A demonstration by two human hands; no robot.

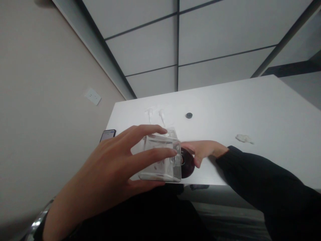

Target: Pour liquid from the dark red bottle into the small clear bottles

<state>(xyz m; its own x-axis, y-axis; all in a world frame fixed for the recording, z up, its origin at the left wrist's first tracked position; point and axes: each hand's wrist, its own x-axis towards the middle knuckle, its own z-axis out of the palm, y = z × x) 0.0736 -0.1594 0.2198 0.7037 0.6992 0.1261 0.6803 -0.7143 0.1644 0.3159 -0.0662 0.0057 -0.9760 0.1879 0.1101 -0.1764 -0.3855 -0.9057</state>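
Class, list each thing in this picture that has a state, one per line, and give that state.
Left hand: gripping the clear bottle.
Clear bottle: tilted on its side, looks empty.
Right hand: on the dark cap.
Dark cap: at the bottle's mouth.
Phone: flat, screen lit.

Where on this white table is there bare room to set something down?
Bare: the table right of the small dark disc, around the crumpled scrap. Crowded: the near left edge, where left hand holds the clear bottle and right hand the dark cap.
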